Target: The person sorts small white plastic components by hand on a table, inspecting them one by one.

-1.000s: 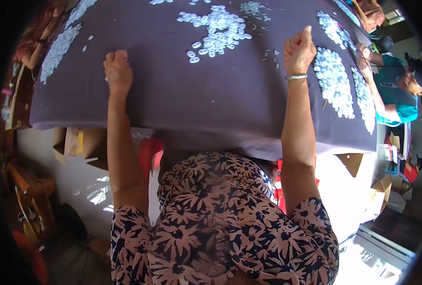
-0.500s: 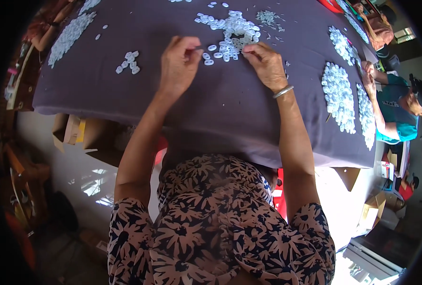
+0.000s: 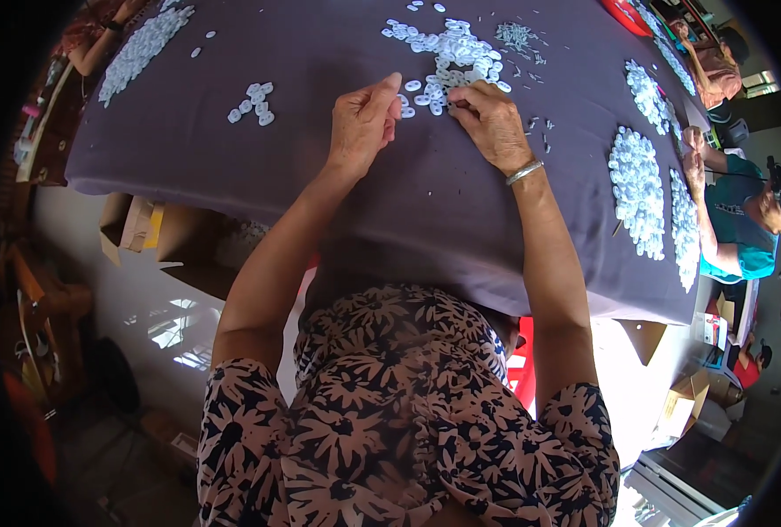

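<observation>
My left hand (image 3: 361, 127) is closed just left of the main pile, thumb pointing up and fingers curled in. Whatever lies inside it is hidden. My right hand (image 3: 497, 130), with a silver bangle at its wrist, pinches thumb and forefinger together at the pile's near edge. Too little shows between those fingertips to name it. The pile is made of small white oval plastic pieces (image 3: 461, 42) with holes. A few loose ovals (image 3: 412, 86) lie beside my left fingertips. Behind my right hand is a small heap of thin grey pin-like bits (image 3: 515, 36).
A dark cloth covers the table (image 3: 232, 158). A small cluster of white ovals (image 3: 254, 104) lies to the left. Larger heaps (image 3: 638, 193) spread along the right side, where a co-worker in teal (image 3: 733, 215) handles pieces. A red tray (image 3: 626, 16) stands far right.
The view has shifted slightly. My left hand has turned thumb-up and come closer to my right hand. My right fingertips have drawn a little left and nearer along the pile's edge.
</observation>
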The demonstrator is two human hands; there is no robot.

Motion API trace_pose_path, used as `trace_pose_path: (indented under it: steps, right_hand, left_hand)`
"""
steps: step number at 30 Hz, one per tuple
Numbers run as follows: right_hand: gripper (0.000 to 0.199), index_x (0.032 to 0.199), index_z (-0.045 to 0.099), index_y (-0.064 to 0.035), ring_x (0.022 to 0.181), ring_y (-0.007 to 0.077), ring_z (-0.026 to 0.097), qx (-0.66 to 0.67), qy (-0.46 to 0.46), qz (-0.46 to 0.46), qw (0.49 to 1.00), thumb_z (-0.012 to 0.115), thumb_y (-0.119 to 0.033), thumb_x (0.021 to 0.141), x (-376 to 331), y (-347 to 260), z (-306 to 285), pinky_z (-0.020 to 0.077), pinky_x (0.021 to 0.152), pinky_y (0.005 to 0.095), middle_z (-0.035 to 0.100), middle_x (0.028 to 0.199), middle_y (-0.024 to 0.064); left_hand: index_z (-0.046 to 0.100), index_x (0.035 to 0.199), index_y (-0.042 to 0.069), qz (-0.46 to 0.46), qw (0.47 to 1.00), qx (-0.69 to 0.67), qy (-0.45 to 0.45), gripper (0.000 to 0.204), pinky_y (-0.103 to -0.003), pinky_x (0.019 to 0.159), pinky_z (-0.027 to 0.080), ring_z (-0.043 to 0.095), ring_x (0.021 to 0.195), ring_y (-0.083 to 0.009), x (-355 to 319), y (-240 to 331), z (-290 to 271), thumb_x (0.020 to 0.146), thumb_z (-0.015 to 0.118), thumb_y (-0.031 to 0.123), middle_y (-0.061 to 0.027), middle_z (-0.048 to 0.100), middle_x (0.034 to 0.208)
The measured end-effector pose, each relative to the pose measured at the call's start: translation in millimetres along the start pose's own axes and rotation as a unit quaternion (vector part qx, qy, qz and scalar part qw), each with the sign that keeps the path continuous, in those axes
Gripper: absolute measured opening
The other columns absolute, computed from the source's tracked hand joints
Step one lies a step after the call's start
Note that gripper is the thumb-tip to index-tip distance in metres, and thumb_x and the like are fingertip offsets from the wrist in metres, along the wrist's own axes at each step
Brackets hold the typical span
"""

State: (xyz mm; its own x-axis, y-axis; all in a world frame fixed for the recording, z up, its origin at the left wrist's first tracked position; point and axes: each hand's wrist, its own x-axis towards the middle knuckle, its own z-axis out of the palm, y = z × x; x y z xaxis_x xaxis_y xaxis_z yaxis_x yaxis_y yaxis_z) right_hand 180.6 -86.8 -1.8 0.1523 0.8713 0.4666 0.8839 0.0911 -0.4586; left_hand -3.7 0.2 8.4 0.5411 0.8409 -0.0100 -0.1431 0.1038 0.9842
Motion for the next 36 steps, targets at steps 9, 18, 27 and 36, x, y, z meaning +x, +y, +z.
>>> trace_pose_path:
  steps: [9,18,27,36]
  right_hand:
    - [0.019,0.092,0.061,-0.0027,0.069,0.0150,0.060,0.054,0.015,0.074,0.996,0.069,-0.003,0.074,0.1,-7.5,0.4,0.0492,0.065,0.0269,0.061,0.081,0.0045]
    - [0.017,0.090,0.062,-0.0025,0.067,0.0155,0.061,0.054,0.011,0.062,0.997,0.069,-0.005,0.075,2.0,-7.0,2.1,0.0506,0.064,0.0285,0.062,0.079,0.0065]
    - [0.015,0.083,0.061,-0.0058,0.068,0.0210,0.062,0.037,-0.009,0.110,0.993,0.071,-0.009,0.073,5.9,-10.4,3.3,0.0493,0.062,0.0328,0.061,0.080,0.0061]
    - [0.015,0.087,0.059,-0.0050,0.064,0.0147,0.058,0.102,0.014,0.061,0.993,0.068,-0.002,0.076,-4.0,-13.3,3.5,0.0483,0.062,0.0279,0.060,0.077,0.0033]
  left_hand:
    - [0.049,0.052,0.007,0.016,0.999,0.021,0.025,0.050,-0.021,0.037,0.028,0.037,0.039,-0.0046,-2.2,2.6,0.6,0.089,0.057,0.040,0.0034,0.039,0.045]
    - [0.051,0.054,0.006,0.059,0.998,0.029,0.015,0.043,-0.021,0.046,0.022,0.031,0.049,-0.0026,1.0,-5.2,0.3,0.085,0.064,0.035,0.0075,0.037,0.052]
    - [0.053,0.060,0.009,0.073,0.997,0.018,0.022,0.034,-0.021,0.039,0.018,0.028,0.041,-0.0019,7.8,-14.9,1.3,0.088,0.063,0.027,0.0078,0.033,0.047]
    - [0.055,0.059,0.003,0.066,0.997,0.044,0.008,0.038,-0.023,0.047,0.026,0.032,0.054,-0.0019,6.5,-14.7,-0.3,0.085,0.064,0.029,0.0069,0.041,0.054]
